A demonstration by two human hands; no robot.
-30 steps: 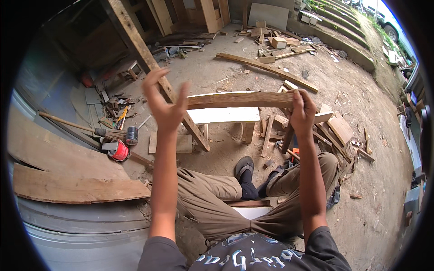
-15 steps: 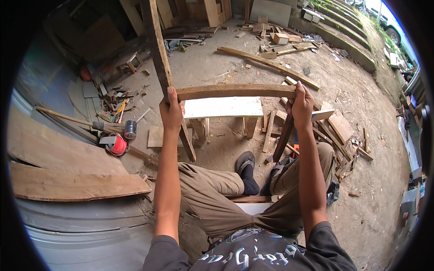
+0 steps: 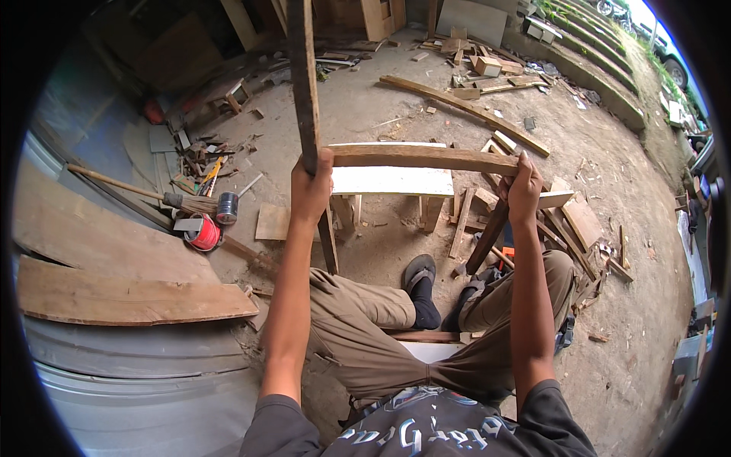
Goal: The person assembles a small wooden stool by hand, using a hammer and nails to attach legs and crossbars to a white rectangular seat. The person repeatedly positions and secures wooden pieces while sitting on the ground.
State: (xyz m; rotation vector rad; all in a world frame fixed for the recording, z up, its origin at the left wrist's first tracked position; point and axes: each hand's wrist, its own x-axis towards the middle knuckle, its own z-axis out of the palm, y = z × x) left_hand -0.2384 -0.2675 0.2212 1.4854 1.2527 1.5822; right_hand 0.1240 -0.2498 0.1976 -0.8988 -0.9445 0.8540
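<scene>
A wooden frame of joined strips is held up in front of me: a crosspiece, a long upright on the left and a shorter leg on the right. My left hand is closed round the left corner, where the long upright meets the crosspiece. At the other end, my right hand grips the right corner, above the dark leg slanting down toward my foot. Beyond the crosspiece stands a low white-topped bench on wooden legs, partly hidden by it.
On the left are a broom, a dark can, a red container and wide planks. Scrap wood is heaped at the right. A long beam lies beyond the bench, near concrete steps.
In the picture, the frame and both hands have shifted right, the left corner most. The background has also shifted slightly right. Both hands keep their hold.
</scene>
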